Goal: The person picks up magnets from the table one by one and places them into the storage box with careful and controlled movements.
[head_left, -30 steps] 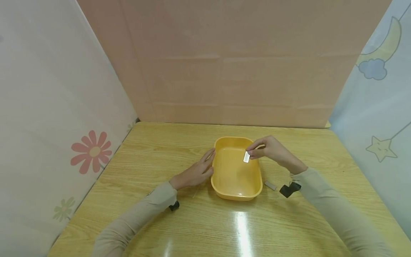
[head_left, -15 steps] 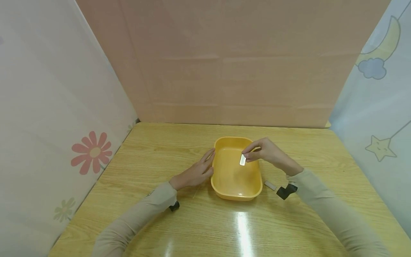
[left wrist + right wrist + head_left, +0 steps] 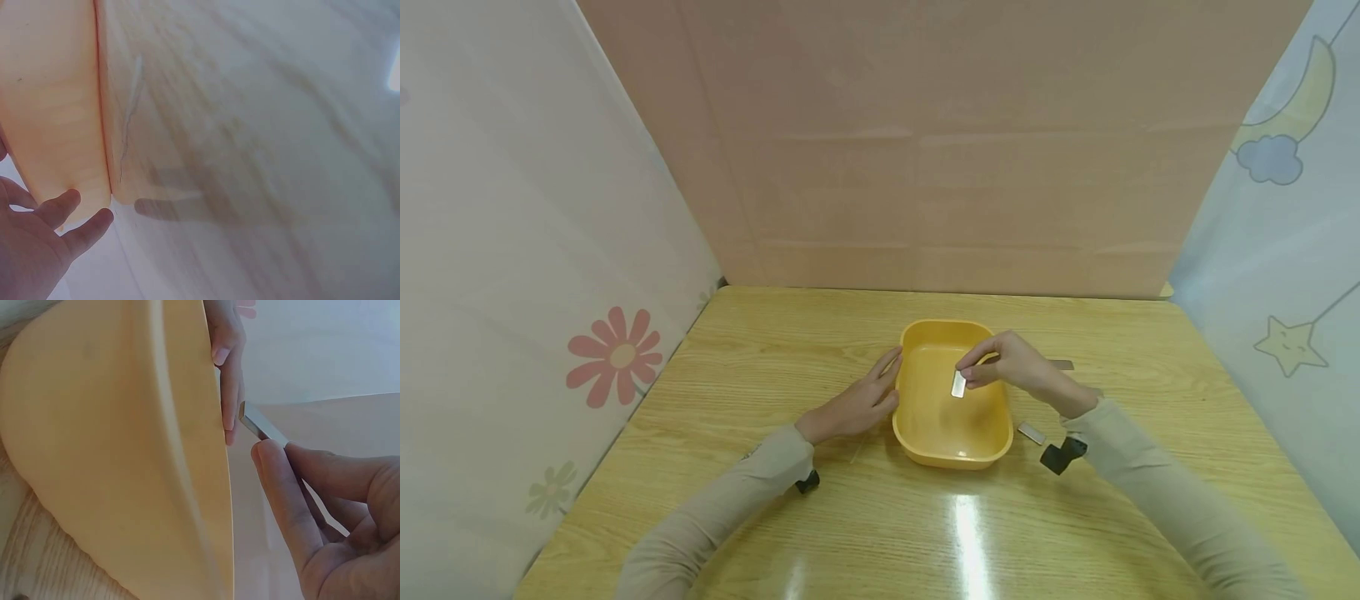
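A yellow-orange plastic basin (image 3: 936, 433) stands on the table. My left hand (image 3: 857, 404) lies along its left side with extended fingers at the rim; in the left wrist view the fingers (image 3: 92, 232) are spread by the basin's wall (image 3: 59, 125). Over the basin's inside, my right hand (image 3: 1017, 368) pinches a small silver rectangular bar (image 3: 958, 383) between thumb and fingertips. That bar (image 3: 259, 424) sticks out past the fingertips in the right wrist view, above the basin's rim. On the table right of the basin lies a similar small bar (image 3: 1032, 433).
A flat grey-brown strip (image 3: 1062, 364) shows on the table behind the right hand. The wooden table (image 3: 775, 333) is bounded by a plain pinkish backdrop (image 3: 925, 208) and patterned side curtains (image 3: 625, 450). Light glares off the front of the tabletop.
My right hand has moved left and slightly toward me with the silver bar, farther over the basin. The grey-brown strip behind it has come into view. The left hand has stayed in place.
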Tool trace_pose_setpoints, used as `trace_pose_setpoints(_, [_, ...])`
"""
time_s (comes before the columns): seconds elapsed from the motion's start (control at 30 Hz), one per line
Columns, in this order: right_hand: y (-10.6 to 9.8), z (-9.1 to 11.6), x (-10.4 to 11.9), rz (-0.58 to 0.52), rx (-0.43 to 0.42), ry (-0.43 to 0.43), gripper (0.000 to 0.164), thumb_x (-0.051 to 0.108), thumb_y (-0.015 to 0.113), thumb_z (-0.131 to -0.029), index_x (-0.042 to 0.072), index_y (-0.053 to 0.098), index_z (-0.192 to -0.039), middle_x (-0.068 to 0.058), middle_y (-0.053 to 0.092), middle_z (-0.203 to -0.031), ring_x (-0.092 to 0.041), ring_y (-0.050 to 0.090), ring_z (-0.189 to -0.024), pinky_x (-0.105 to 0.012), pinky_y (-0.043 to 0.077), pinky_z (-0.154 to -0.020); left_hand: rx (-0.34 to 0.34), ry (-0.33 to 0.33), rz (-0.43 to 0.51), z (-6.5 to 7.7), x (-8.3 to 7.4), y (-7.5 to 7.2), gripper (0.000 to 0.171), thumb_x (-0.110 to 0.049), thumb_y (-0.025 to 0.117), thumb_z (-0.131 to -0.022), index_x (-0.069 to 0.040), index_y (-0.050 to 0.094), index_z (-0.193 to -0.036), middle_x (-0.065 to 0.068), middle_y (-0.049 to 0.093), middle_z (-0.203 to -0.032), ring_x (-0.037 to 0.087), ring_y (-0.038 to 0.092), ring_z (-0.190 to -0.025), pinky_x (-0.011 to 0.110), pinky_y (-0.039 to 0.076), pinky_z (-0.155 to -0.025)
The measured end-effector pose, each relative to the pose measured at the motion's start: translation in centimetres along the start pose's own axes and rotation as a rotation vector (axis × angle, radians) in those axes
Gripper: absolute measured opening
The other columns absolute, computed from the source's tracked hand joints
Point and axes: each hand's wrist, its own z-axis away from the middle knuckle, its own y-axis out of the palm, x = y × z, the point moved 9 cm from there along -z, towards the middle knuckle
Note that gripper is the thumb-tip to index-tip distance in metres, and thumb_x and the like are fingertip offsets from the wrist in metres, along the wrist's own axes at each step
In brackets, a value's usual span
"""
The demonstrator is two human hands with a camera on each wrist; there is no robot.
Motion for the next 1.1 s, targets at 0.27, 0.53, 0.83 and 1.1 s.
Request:
trace_pose_setpoints(0.27, [1.0,-0.3,0.0,0.002,0.035,-0.02,0.017,-0.004,0.065,-0.092,-0.014,0.069,-0.105,-0.024,0.068,-0.107,-0.035,0.07,-0.089,-0.049,0.054,-0.082,-0.001,0.012,0.008,0.0,-0.1,0.0,0.061,-0.021,0.034,-0.108,0.005,0.006,-0.155,0.011,-0.007,-0.165,0.022,0.056,-0.112,0.031,0.046,-0.093])
trace_pose_setpoints(0.53, [1.7,-0.5,0.0,-0.011,0.055,-0.039,0.016,-0.005,0.065,-0.091,-0.014,0.069,-0.104,-0.025,0.068,-0.106,-0.034,0.071,-0.088,-0.045,0.056,-0.078,0.003,0.0,-0.002,0.1,0.0,0.0,0.063,-0.031,0.029,-0.108,0.001,0.004,-0.156,0.006,-0.009,-0.166,0.019,0.057,-0.107,0.029,0.046,-0.092])
trace_pose_setpoints(0.83, [2.3,-0.6,-0.3,-0.021,0.079,-0.029,0.016,-0.006,0.064,-0.091,-0.016,0.068,-0.104,-0.026,0.068,-0.106,-0.036,0.07,-0.089,-0.047,0.055,-0.08,-0.003,-0.007,0.0,0.1,0.2,0.0,0.063,-0.032,0.029,-0.108,0.002,0.006,-0.156,0.004,-0.009,-0.166,0.02,0.052,-0.119,0.032,0.043,-0.099])
trace_pose_setpoints(1.1, [3.0,-0.9,-0.5,-0.007,0.09,-0.014,0.016,-0.005,0.066,-0.091,-0.014,0.07,-0.103,-0.023,0.069,-0.105,-0.035,0.07,-0.088,-0.048,0.055,-0.081,-0.008,-0.017,0.004,0.0,0.2,-0.1,0.061,-0.026,0.033,-0.108,0.002,0.008,-0.156,0.003,-0.007,-0.166,0.021,0.049,-0.124,0.034,0.042,-0.102])
